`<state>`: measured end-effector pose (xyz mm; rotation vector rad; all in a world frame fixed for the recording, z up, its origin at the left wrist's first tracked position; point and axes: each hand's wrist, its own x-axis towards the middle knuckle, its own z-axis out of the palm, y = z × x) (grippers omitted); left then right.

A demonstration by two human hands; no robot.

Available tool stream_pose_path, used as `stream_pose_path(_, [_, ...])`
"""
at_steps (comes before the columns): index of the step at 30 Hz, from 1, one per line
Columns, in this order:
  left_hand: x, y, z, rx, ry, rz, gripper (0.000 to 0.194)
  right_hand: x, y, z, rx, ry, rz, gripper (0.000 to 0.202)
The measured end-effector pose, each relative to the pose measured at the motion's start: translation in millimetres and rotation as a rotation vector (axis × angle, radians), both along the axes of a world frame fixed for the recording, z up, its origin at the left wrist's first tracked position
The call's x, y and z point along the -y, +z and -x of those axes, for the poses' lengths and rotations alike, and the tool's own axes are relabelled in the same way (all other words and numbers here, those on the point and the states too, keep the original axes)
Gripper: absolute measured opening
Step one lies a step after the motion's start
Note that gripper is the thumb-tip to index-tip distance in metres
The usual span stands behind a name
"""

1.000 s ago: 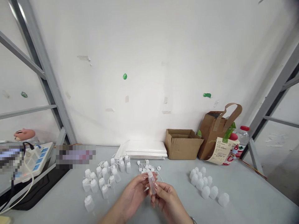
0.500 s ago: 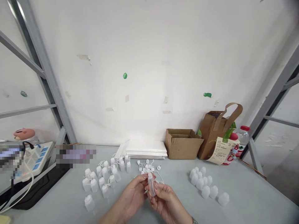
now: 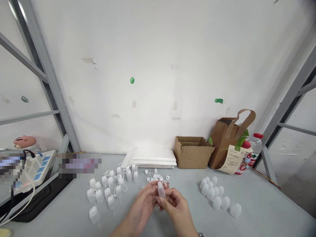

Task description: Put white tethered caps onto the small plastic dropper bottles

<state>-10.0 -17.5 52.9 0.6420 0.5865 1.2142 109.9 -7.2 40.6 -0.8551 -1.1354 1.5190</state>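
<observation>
A small translucent bottle (image 3: pixel 161 191) with a white top stands nearly upright between my hands. My right hand (image 3: pixel 176 205) pinches it between thumb and fingers. Behind and to the left of it, my left hand (image 3: pixel 145 200) is curled, its fingers reaching around the bottle. Just beyond my hands lies a pile of small white caps (image 3: pixel 155 176) with thin straps. Several capped bottles (image 3: pixel 99 196) stand on the grey table (image 3: pixel 66 204) at the left. At the right are several translucent bottles (image 3: pixel 217 202) in a loose group.
White flat sheets (image 3: pixel 154 158) are stacked by the wall, beside an open cardboard box (image 3: pixel 195 156). A brown paper bag (image 3: pixel 221 141) and a red-capped bottle (image 3: pixel 256 144) stand at the back right. A power strip (image 3: pixel 43 168) with cables lies at the far left.
My left hand has shifted up and right around the bottle, covering part of the cap pile. My right thumb has moved lower on the bottle.
</observation>
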Motion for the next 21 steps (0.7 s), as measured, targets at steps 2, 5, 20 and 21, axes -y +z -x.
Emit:
stream_pose_path(2, [1, 1.3, -1, -0.034, 0.01, -0.017, 0.022, 2, -1.4, 0, 0.045, -0.04, -0.012, 0.036])
stream_pose_path(5, [2, 2.1, -1, -0.051, 0.005, -0.019, 0.023, 3, -6.7, -1, 0.105, -0.068, -0.048, 0.034])
stream_pose_path(20, [2, 1.7, 0, -0.072, 0.002, -0.005, 0.015, 5, -22.2, -5, 0.553, -0.283, -0.497, 0.014])
stream_pose_path(21, [2, 0.7, 0, -0.069, 0.01, 0.007, 0.015, 5, -21.7, -5, 0.567, -0.292, -0.52, 0.014])
